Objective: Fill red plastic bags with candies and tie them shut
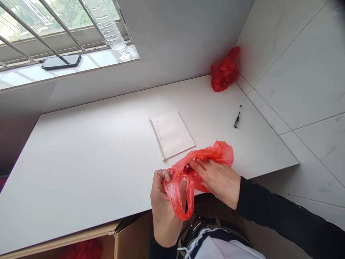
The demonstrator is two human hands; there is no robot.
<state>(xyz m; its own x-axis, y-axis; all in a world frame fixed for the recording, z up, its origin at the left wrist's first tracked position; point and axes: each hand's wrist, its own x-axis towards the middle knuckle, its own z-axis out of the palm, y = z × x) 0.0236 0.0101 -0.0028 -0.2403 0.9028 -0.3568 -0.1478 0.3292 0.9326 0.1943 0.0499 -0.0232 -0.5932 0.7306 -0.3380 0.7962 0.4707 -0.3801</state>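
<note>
left hand [165,212] on red bag [176,190]

You wear long black sleeves. The right sleeve [275,212] is plain and fairly smooth, its end fitting closely at the wrist of your right hand [222,180]; of the left sleeve [164,249], only a short dark stretch shows below your left hand [163,207]. At your front you have a pale, whitish garment [225,250] crossed by dark fabric, with a thin white cord [184,249] beside it.
</note>
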